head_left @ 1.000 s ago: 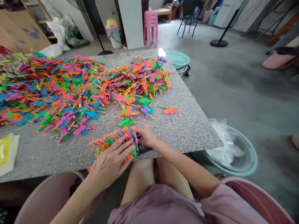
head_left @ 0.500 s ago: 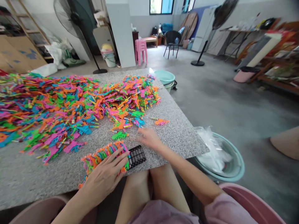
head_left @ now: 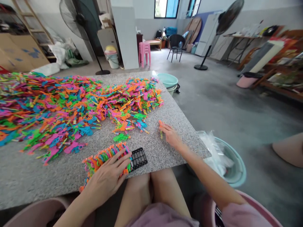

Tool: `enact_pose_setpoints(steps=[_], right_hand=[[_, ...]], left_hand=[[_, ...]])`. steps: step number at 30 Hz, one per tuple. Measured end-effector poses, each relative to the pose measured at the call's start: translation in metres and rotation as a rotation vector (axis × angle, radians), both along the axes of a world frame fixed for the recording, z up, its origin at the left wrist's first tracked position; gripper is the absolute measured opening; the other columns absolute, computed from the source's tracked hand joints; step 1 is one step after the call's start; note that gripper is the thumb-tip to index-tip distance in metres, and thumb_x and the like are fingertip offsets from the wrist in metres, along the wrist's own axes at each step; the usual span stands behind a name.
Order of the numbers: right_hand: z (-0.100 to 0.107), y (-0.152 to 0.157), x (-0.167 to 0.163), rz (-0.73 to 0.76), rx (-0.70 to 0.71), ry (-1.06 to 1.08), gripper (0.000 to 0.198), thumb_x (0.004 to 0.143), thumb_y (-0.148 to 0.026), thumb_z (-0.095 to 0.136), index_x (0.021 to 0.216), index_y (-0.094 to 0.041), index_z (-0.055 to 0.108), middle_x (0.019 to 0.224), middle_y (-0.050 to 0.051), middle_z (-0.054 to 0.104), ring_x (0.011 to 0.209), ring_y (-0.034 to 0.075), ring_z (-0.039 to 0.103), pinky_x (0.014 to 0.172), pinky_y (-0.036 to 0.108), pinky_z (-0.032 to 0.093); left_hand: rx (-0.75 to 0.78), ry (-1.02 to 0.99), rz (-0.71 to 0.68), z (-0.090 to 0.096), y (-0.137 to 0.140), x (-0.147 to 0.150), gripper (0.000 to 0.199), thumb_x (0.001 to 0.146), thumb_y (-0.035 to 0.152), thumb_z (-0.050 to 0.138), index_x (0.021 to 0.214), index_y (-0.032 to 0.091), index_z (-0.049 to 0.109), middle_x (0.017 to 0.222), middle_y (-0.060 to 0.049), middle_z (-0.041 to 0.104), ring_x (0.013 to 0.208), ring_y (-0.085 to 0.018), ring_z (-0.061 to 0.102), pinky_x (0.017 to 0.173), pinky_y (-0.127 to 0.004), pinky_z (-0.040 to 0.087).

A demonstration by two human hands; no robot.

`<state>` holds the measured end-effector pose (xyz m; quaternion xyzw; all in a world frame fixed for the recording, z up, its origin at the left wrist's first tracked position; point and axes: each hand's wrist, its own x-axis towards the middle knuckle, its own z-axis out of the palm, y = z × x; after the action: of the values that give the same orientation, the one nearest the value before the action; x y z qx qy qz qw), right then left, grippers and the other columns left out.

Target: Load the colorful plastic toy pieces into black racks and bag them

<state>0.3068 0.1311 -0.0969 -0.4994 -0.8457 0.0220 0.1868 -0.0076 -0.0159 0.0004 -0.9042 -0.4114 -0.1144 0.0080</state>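
Observation:
My left hand (head_left: 110, 171) lies with outstretched fingers across a packed row of colourful plastic toy guns (head_left: 98, 161). These stand side by side in a black plastic rack (head_left: 139, 158), whose right end shows bare grid slots. Farther right, over the stone tabletop, my right hand (head_left: 172, 136) pinches an orange toy gun (head_left: 160, 123) with a yellowish barrel pointing toward me. Part of it is hidden by my fingers. A green toy gun (head_left: 120, 137) lies just beyond the rack.
A large heap of toy guns (head_left: 78, 101) covers the table's far and left parts. Off the right edge stands a green basin with plastic bags (head_left: 216, 157). Pink tubs (head_left: 251, 201) flank my legs. A turquoise basin (head_left: 167, 79) stands past the far corner.
My right hand has moved right and taken hold of the orange toy gun that lay alone on the table, turning it. My left hand stays on the row.

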Motion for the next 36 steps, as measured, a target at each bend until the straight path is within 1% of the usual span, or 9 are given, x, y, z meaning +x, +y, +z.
enact_pose_setpoints(steps=[2,4,8,11,16,19,23,27,36], right_hand=[[-0.001,-0.004,-0.007,-0.266,-0.017,0.091,0.026,0.094,-0.025,0.049,0.116,-0.016,0.061,0.113,0.014,0.067,0.101,0.024,0.063,0.085,0.036,0.050],[0.003,0.001,-0.016,-0.453,-0.123,0.107,0.032,0.086,-0.040,0.064,0.106,-0.015,0.064,0.097,0.014,0.070,0.084,0.024,0.066,0.071,0.032,0.050],[0.019,0.011,-0.022,-0.522,-0.435,0.142,0.021,0.074,-0.034,0.076,0.078,-0.016,0.065,0.071,0.005,0.069,0.068,0.021,0.067,0.060,0.027,0.047],[0.025,-0.015,-0.031,-0.416,-0.611,0.408,0.013,0.081,-0.026,0.068,0.075,-0.017,0.062,0.063,0.002,0.067,0.057,0.017,0.066,0.057,0.024,0.047],[0.019,-0.100,-0.082,0.024,-0.860,0.721,0.007,0.078,-0.017,0.064,0.077,-0.019,0.058,0.065,-0.001,0.068,0.061,0.015,0.066,0.059,0.024,0.049],[0.017,-0.122,-0.110,0.057,-0.785,0.668,0.007,0.077,-0.014,0.061,0.082,-0.019,0.059,0.071,0.001,0.069,0.066,0.016,0.065,0.060,0.024,0.047],[0.015,-0.121,-0.123,0.006,-0.604,0.390,0.006,0.076,-0.014,0.060,0.074,-0.019,0.060,0.070,0.004,0.067,0.065,0.018,0.063,0.060,0.024,0.043],[0.015,-0.119,-0.126,0.062,-0.487,0.267,0.014,0.075,-0.010,0.059,0.085,-0.018,0.063,0.085,0.006,0.070,0.077,0.019,0.065,0.067,0.024,0.043],[0.038,-0.113,-0.147,0.087,-0.581,0.033,0.023,0.080,-0.013,0.059,0.102,-0.013,0.067,0.097,0.015,0.073,0.085,0.024,0.069,0.071,0.029,0.047]], left_hand=[[-0.008,0.008,-0.002,0.000,0.000,0.000,0.034,0.094,0.022,0.045,0.125,0.020,0.059,0.137,-0.005,0.059,0.137,-0.025,0.044,0.108,-0.041,0.047],[-0.015,0.022,-0.003,0.001,0.000,0.000,0.033,0.095,0.022,0.045,0.125,0.019,0.059,0.138,-0.006,0.059,0.136,-0.026,0.045,0.107,-0.041,0.047],[-0.042,0.052,0.009,0.004,-0.001,0.001,0.032,0.096,0.021,0.044,0.125,0.016,0.057,0.137,-0.008,0.059,0.137,-0.026,0.043,0.109,-0.043,0.046],[-0.077,0.077,0.007,0.008,-0.001,0.004,0.031,0.096,0.020,0.045,0.124,0.016,0.057,0.137,-0.008,0.059,0.141,-0.026,0.038,0.112,-0.044,0.042],[-0.115,0.082,0.007,0.010,0.000,0.007,0.032,0.096,0.021,0.044,0.127,0.015,0.054,0.141,-0.010,0.054,0.146,-0.026,0.027,0.115,-0.046,0.037],[-0.126,0.090,0.011,0.010,-0.001,0.007,0.032,0.097,0.022,0.043,0.127,0.016,0.054,0.144,-0.010,0.052,0.146,-0.026,0.027,0.115,-0.045,0.037],[-0.144,0.064,0.019,0.012,-0.002,0.008,0.037,0.098,0.023,0.041,0.134,0.016,0.048,0.147,-0.010,0.048,0.146,-0.026,0.027,0.115,-0.045,0.037],[-0.189,0.046,0.058,0.011,-0.003,0.009,0.041,0.098,0.026,0.043,0.138,0.017,0.044,0.150,-0.009,0.044,0.148,-0.027,0.023,0.116,-0.045,0.036],[-0.249,0.027,0.128,0.013,-0.005,0.010,0.064,0.095,0.034,0.052,0.150,0.015,0.026,0.152,-0.014,0.041,0.148,-0.029,0.022,0.113,-0.046,0.039]])
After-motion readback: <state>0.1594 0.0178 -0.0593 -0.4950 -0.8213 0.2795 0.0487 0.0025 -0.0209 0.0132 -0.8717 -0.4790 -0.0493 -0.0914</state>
